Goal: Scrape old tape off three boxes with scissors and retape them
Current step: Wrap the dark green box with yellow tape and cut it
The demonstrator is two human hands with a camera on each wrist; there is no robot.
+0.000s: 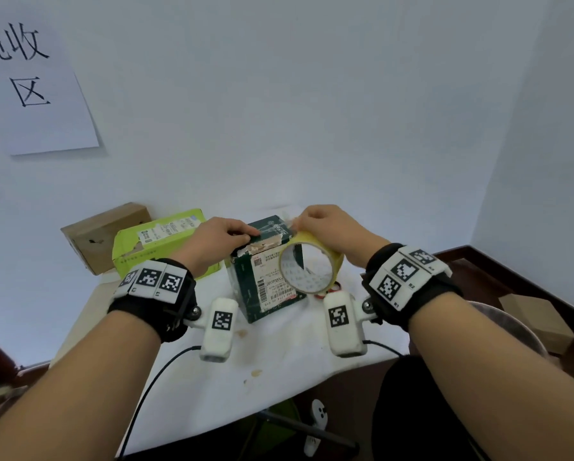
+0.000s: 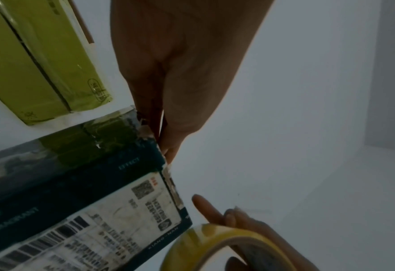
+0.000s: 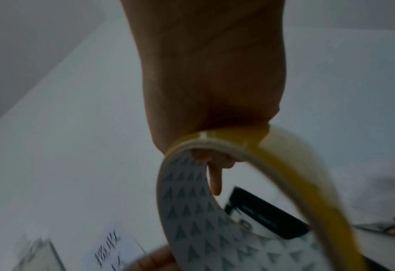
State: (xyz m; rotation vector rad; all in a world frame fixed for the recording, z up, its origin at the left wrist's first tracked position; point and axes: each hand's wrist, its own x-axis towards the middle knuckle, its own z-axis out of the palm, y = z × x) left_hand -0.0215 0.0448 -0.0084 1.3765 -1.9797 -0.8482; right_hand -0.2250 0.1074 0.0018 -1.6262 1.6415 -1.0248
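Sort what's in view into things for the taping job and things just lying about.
For the job:
- dark green cardboard box
- yellow tape roll
- lime green box
- brown cardboard box
- red-handled scissors

Lying about:
- white paper wall sign
- grey round bin

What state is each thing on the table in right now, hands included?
Dark green box: upright on the table, top torn with old tape scraps, clear tape being laid across it.
Tape roll: held off the table against the box's top edge.
Left hand: presses the tape down on the box top.
Right hand: grips the tape roll.
Light green box: lying flat, one corner torn.
Brown box: closed, behind the light green box.
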